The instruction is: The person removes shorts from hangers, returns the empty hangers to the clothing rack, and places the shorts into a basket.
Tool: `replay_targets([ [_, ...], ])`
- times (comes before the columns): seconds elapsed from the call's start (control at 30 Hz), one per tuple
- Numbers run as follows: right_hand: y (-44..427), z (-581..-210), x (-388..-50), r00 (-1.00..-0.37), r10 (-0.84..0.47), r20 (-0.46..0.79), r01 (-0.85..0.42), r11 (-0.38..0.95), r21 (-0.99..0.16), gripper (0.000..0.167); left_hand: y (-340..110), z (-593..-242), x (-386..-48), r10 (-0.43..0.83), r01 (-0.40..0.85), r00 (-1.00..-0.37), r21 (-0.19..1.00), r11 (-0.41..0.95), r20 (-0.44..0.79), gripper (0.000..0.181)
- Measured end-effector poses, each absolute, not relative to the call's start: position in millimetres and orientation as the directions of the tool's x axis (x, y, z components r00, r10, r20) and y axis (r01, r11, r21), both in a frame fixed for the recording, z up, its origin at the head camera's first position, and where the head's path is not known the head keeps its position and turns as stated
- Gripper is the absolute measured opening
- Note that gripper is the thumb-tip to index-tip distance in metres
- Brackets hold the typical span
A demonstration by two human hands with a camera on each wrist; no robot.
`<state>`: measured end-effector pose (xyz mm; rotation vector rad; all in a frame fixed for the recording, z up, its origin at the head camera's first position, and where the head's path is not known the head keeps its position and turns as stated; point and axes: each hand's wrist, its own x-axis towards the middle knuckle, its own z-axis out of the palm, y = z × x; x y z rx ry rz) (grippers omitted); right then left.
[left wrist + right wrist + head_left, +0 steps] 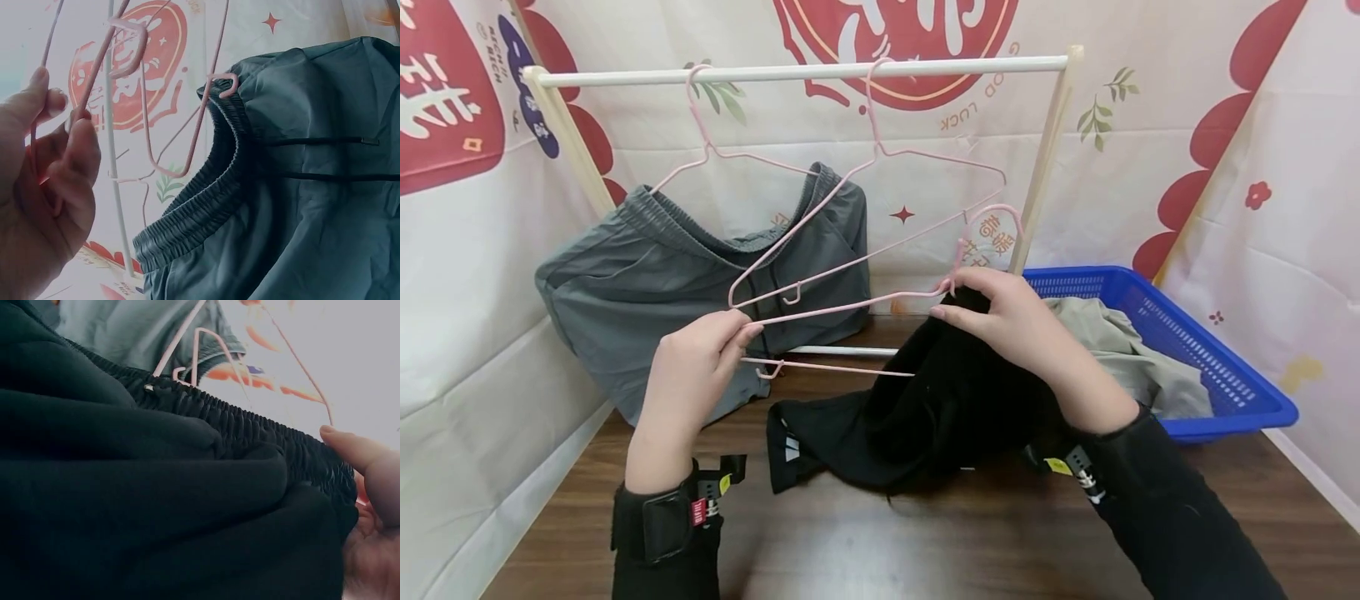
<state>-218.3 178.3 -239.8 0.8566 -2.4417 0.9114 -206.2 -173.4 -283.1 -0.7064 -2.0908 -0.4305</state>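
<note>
My left hand (696, 367) pinches one end of a pink clothes hanger (842, 310); the left wrist view shows its wire between thumb and fingers. With my right hand (1015, 325) I grip the elastic waistband (250, 428) of black pants (925, 425), close to the hanger's neck. Whether those fingers also hold the hanger is unclear. The hanger's lower bar runs into the black cloth, which hides its right part. Below, the pants drape onto the table, a pale striped mark near one leg end.
Behind my hands stands a white rack (805, 73). From it hang grey shorts (700, 275) on a pink hanger at left and a bare pink hanger (820, 204). A blue basket (1225, 383) with beige cloth (1127, 350) sits right on the wooden table (850, 542).
</note>
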Motion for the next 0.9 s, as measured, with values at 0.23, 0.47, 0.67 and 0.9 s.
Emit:
replay_targets([
  [0.23, 178.6, -230.2, -228.5, -0.789, -0.466, 0.400, -0.613, 0.565, -0.552, 0.020, -186.7, -277.3, -192.6, 0.284, 0.597, -0.430, 0.034, 0.801, 0.857, 0.012],
  [0.47, 184.3, -233.9, -238.2, -0.805, -0.473, 0.357, -0.586, 0.542, -0.602, 0.012, -205.2, -274.0, -177.5, 0.195, 0.555, -0.436, 0.092, 0.827, 0.878, 0.009],
  [0.67, 190.7, -243.6, -248.5, -0.817, -0.451, 0.359, -0.566, 0.514, -0.644, 0.012, -217.5, -269.2, -167.8, 0.146, 0.501, -0.463, 0.123, 0.857, 0.874, 0.008],
  [0.9, 198.2, -257.9, -258.9, -0.842, -0.424, 0.332, -0.528, 0.525, -0.668, 0.014, -226.6, -265.4, -161.1, 0.110, 0.456, -0.483, 0.143, 0.879, 0.869, 0.009],
])
